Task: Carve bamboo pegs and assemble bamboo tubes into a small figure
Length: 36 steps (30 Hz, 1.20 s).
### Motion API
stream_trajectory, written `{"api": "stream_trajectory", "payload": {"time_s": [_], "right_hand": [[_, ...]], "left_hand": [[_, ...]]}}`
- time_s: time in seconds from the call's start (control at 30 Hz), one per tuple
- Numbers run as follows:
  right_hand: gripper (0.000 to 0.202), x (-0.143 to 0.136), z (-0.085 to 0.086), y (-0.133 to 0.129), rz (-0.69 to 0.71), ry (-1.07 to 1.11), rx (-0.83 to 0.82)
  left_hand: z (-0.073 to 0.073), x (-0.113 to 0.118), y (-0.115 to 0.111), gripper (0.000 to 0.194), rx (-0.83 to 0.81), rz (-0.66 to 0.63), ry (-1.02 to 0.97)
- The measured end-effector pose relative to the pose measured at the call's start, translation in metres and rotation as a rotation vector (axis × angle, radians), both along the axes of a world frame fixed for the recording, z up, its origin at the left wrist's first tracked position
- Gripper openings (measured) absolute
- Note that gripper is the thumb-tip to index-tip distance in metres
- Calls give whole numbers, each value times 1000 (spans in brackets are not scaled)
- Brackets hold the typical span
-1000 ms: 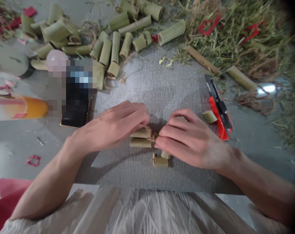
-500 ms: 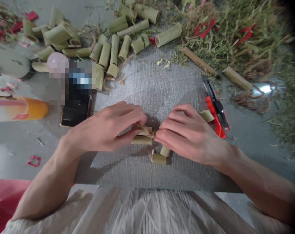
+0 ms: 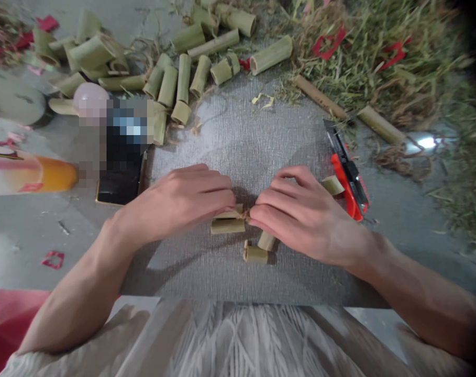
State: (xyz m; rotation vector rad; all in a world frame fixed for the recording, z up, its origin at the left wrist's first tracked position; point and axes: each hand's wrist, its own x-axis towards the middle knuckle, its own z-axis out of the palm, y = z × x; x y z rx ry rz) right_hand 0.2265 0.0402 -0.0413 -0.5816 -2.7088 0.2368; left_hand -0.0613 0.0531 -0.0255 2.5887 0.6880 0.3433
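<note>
Crosswise, two bamboo pieces (image 3: pixel 228 225) point toward the right hand (image 3: pixel 296 214).

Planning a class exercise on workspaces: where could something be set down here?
Bare table lies beyond the left hand and right hand, between phone and cutter. A narrower strip separates the nearest bamboo pieces from the table's edge. Crowded: the far bamboo row, and the grass heap.

No readable text or numbers, pale marks on the red-and-black cutter (image 3: pixel 350 177) too small to make out
</note>
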Motion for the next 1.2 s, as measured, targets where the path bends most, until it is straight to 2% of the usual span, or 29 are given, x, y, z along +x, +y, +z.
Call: {"api": "stream_trajectory", "payload": {"time_s": [0.3, 0.5, 0.77, 1.2], "right_hand": [[22, 0, 6, 1, 2, -98, -34], [28, -5, 6, 0, -20, -65, -12], [29, -9, 5, -2, -53, -4, -7], [29, -9, 7, -3, -21, -31, -34]], "left_hand": [[3, -8, -1, 25, -45, -32, 152], [6, -5, 0, 27, 9, -19, 90], [9, -2, 2, 31, -14, -7, 56], [10, -5, 2, 31, -69, -20, 35]]}}
